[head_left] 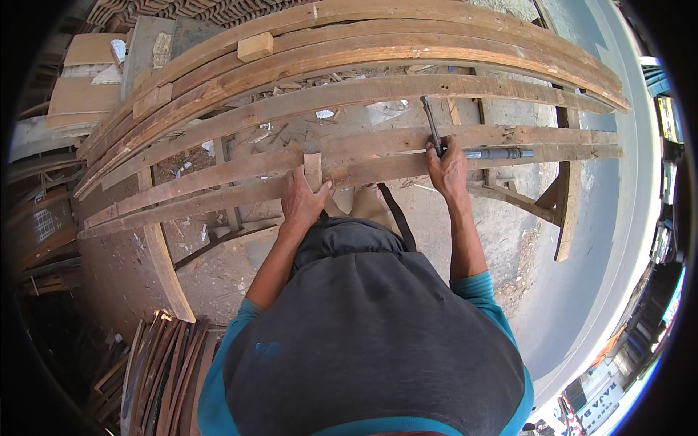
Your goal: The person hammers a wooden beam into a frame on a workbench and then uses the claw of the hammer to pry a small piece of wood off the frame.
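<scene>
Setting: outdoor woodworking yard with a dusty concrete floor (pixel 509 240) strewn with chips and scraps, a paved road along the right edge.
Worked plank: long weathered brown wooden plank (pixel 218 190) lying across a trestle, just in front of the person, running left to right.
Small block: short upright pale wooden block (pixel 313 169) standing on that plank, touching the left fingers.
Left hand: left hand (pixel 302 200) rests on the plank, fingers curled narrowly about the base of the block, thumb out to the right.
Right hand: right hand (pixel 447 168) is closed round the handle of a dark metal hammer (pixel 431 123), whose shaft points away from the person over the next plank.
Pipe: grey metal pipe (pixel 498 153) lying along the planks just right of the right hand.
Further planks: several more long rough wooden planks (pixel 378 51) lie side by side beyond, one bearing a small light wooden offcut (pixel 255 46).
Trestle: wooden trestle leg (pixel 563 218) stands at the right, under the plank ends.
Stack: pile of thin brown wooden slats (pixel 167 370) lies at the lower left.
</scene>
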`<state>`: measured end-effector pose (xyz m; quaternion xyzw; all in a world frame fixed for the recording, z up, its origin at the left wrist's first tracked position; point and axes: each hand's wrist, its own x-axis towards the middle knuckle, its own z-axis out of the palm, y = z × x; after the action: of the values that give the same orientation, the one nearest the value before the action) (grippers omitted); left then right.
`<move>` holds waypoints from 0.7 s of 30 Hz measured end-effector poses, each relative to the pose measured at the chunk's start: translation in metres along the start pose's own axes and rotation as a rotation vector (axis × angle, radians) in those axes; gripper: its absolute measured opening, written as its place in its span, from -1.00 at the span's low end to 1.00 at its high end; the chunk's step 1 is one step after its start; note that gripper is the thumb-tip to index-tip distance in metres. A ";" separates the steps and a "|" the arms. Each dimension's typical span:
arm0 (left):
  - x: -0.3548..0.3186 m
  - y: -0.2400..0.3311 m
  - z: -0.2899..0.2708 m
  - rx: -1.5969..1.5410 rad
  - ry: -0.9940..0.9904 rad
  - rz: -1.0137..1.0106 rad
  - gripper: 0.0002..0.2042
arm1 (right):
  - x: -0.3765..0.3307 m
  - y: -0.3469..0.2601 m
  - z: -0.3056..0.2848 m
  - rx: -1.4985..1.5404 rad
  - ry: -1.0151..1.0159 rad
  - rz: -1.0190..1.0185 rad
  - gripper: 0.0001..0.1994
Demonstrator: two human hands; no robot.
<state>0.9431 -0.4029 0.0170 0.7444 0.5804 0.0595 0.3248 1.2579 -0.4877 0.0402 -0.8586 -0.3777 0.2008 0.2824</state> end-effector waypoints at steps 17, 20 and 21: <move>0.016 0.022 -0.007 -0.281 0.083 0.006 -0.41 | 0.194 -0.038 0.027 -0.455 0.174 -0.701 -0.53; 0.053 0.036 -0.017 -0.234 0.138 0.050 -0.36 | 0.150 -0.048 0.009 -0.189 0.170 -0.608 -0.59; 0.069 0.037 -0.017 -0.220 0.146 0.083 -0.36 | 0.134 -0.043 0.014 -0.084 0.148 -0.608 -0.66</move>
<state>0.9883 -0.3378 0.0307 0.7212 0.5613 0.1903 0.3586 1.3121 -0.3570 0.0397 -0.7296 -0.6034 0.0286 0.3206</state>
